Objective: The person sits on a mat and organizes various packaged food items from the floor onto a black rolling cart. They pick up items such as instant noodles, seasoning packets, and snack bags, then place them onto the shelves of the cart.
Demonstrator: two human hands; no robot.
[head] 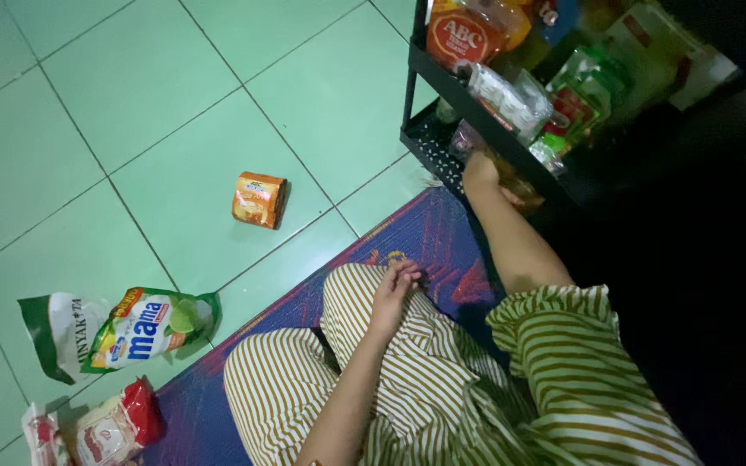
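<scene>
Person sitting on a blue/purple mat (442, 233) on a green tiled floor (131, 103), striped trousers & striped top, camera looking down at the lap.

Right hand (480, 173) is stretched out to the bottom tier of a black metal rack (429, 142) at the top right. It's touching a brownish packet (520, 185) sitting at the front of that low shelf. Fingers are turned away from the cam and it's pretty dark there, so can't tell if it's actually gripping the packet or just resting on it.

Left hand (393, 289) is on the left knee, fingers loosely curled, nothing in it afaict.

Rack's upper tier is stuffed w/ pouches: an orange-red one (459, 36) at the left end, a clear/white plastic bag (507, 95) next to it, green packs (584, 91) further right.

On the floor, well apart from both hands:
- small orange packet (259, 199) alone on the tiles, left of the mat's corner
- green refill pouch w/ a lime pic (150, 326) lying flat near the mat's left edge, overlapping a green & white bag (55, 332)
- red & white packets (114, 427) at the bottom left, just beside the mat

Right side of the shot is basically black, nothing readable there.
</scene>
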